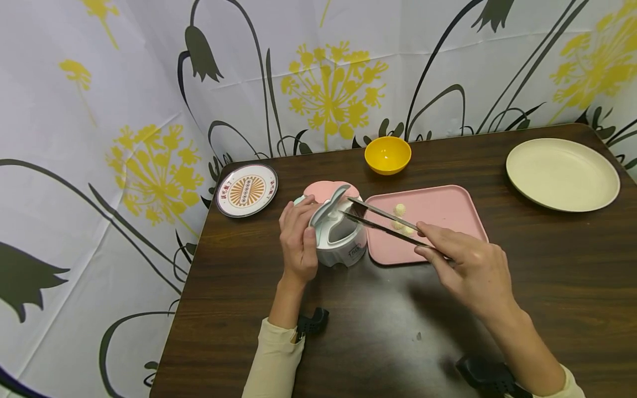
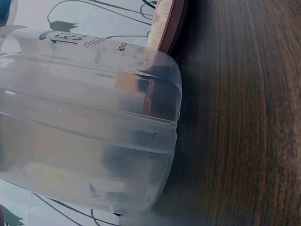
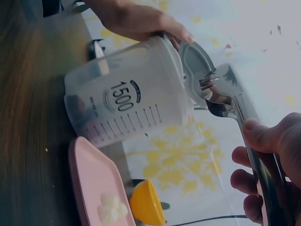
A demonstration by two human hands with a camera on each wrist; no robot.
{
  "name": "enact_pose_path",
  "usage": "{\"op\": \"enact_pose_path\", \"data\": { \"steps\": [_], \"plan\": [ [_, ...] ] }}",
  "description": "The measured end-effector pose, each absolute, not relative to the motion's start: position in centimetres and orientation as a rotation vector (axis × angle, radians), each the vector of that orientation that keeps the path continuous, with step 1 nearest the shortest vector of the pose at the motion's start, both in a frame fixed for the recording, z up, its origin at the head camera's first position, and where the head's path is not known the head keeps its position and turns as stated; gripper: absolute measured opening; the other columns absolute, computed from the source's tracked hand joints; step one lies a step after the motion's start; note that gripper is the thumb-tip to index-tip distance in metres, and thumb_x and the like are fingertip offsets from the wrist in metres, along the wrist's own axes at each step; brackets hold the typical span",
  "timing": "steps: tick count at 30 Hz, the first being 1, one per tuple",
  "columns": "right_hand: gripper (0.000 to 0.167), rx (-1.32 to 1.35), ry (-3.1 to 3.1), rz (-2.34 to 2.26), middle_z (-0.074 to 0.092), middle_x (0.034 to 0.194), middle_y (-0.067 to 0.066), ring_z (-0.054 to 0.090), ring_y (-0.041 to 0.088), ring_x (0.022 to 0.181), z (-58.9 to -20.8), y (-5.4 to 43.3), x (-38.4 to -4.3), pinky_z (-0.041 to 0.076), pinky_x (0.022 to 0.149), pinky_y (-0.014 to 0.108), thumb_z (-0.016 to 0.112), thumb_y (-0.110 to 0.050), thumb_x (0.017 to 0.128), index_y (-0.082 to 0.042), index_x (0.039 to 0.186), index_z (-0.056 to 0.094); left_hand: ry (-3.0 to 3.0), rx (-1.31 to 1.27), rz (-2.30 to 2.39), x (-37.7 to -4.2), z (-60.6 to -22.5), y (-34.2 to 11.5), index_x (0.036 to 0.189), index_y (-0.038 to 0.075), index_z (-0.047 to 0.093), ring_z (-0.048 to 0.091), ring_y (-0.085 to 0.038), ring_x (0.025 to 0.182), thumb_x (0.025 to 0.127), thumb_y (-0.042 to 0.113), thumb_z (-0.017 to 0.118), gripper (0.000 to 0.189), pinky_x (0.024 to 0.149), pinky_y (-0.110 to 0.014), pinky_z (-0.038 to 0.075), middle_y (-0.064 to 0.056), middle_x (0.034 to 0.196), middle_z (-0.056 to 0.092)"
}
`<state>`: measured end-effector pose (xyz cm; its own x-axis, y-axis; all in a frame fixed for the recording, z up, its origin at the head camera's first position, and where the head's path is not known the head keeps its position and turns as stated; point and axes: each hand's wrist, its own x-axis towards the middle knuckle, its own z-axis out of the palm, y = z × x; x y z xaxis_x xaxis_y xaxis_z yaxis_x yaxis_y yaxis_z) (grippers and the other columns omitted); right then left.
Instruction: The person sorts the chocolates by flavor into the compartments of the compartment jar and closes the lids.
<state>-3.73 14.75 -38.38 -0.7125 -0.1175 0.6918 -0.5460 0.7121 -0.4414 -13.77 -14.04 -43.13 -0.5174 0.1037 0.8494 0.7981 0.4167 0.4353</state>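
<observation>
A translucent storage container [image 1: 348,251] with measuring marks stands on the table, one grey lid flap [image 1: 329,207] raised over its opening. My left hand [image 1: 298,240] grips the container's left side at the top, fingers by the raised flap. The right hand [image 1: 470,268] holds metal tongs [image 1: 388,230] between thumb and fingers. Their tips, one fork-like and one spoon-like in the right wrist view, are at the opening; I cannot tell whether they hold anything. Several small pale balls [image 1: 400,210] lie on the pink tray [image 1: 443,207], right of the container. The left hand's fingers are out of the left wrist view.
A yellow bowl [image 1: 388,156] stands behind the tray, near the table's back edge. A patterned white plate [image 1: 247,207] lies at the back left, and a cream oval plate [image 1: 562,174] at the back right. Floral cloth [image 1: 348,33] hangs behind the table [image 1: 368,337].
</observation>
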Motion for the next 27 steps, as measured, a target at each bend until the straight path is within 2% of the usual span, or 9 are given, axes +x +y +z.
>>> {"op": "enact_pose_path", "data": {
  "steps": [4, 11, 21, 27],
  "plan": [
    [0.047, 0.520, -2.304, 0.856, 0.072, 0.113, -0.002, 0.070, 0.019, 0.098, -38.40, 14.25, -3.56, 0.053, 0.069, 0.039, 0.080, -0.020, 0.078, -0.019, 0.123, 0.071, -1.900, -0.768, -1.138, -13.81, -43.28, -14.04, 0.108, 0.004, 0.071, 0.058, -0.033, 0.117, 0.098, 0.031, 0.035, 0.046, 0.108, -0.058, 0.021, -0.010, 0.109, 0.068],
    [0.044, 0.551, -2.298, 0.869, 0.072, 0.112, -0.004, 0.070, 0.018, 0.097, -38.76, 13.80, -3.64, 0.053, 0.069, 0.038, 0.079, -0.021, 0.080, -0.018, 0.123, 0.071, -1.900, -0.765, -1.142, -13.90, -43.36, -14.02, 0.107, 0.004, 0.071, 0.058, -0.032, 0.118, 0.098, 0.032, 0.035, 0.047, 0.108, -0.058, 0.020, -0.009, 0.109, 0.068],
    [0.051, 0.550, -2.378, 0.863, 0.071, 0.114, 0.000, 0.069, 0.020, 0.102, -38.79, 13.67, -3.72, 0.053, 0.079, 0.041, 0.082, -0.019, 0.077, -0.018, 0.126, 0.069, -1.896, -0.764, -1.144, -13.78, -43.18, -14.00, 0.107, 0.004, 0.071, 0.058, -0.033, 0.117, 0.098, 0.031, 0.035, 0.046, 0.108, -0.058, 0.021, -0.010, 0.109, 0.068],
    [0.052, 0.531, -2.391, 0.863, 0.071, 0.115, 0.000, 0.070, 0.021, 0.100, -38.78, 13.68, -3.70, 0.053, 0.069, 0.040, 0.082, -0.020, 0.077, -0.020, 0.128, 0.068, -1.901, -0.761, -1.146, -13.77, -43.23, -13.98, 0.107, 0.004, 0.071, 0.058, -0.032, 0.118, 0.097, 0.031, 0.035, 0.046, 0.108, -0.058, 0.021, -0.009, 0.109, 0.068]
  ]
}}
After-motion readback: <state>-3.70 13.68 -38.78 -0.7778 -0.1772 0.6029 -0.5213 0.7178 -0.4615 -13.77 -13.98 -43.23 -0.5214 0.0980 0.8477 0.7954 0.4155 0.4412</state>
